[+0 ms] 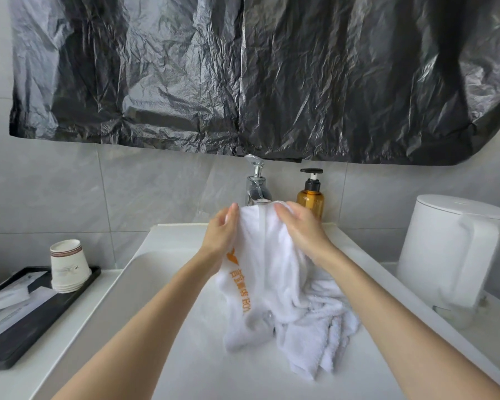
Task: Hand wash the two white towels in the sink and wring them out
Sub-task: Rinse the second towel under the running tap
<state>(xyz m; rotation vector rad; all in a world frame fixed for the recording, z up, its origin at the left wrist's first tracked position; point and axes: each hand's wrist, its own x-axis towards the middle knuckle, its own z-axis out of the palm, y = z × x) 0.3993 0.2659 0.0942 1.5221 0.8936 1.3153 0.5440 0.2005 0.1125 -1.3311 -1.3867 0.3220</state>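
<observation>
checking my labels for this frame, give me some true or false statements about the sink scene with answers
The left hand and right hand hold the white towel under the faucet. True.
The faucet is off. False: water runs onto the towel.
The paper cups stand on the black tray. True.
The amber pump bottle stands left of the faucet. False: it stands right of it.
The towel's lettering is blue. False: it is orange.

Counted so far: one chrome faucet (256, 189), one amber pump bottle (311, 200), probably two white terry towels (260, 255), one black rectangular tray (26, 336) lower left, one white plastic kettle (451, 249) right.
</observation>
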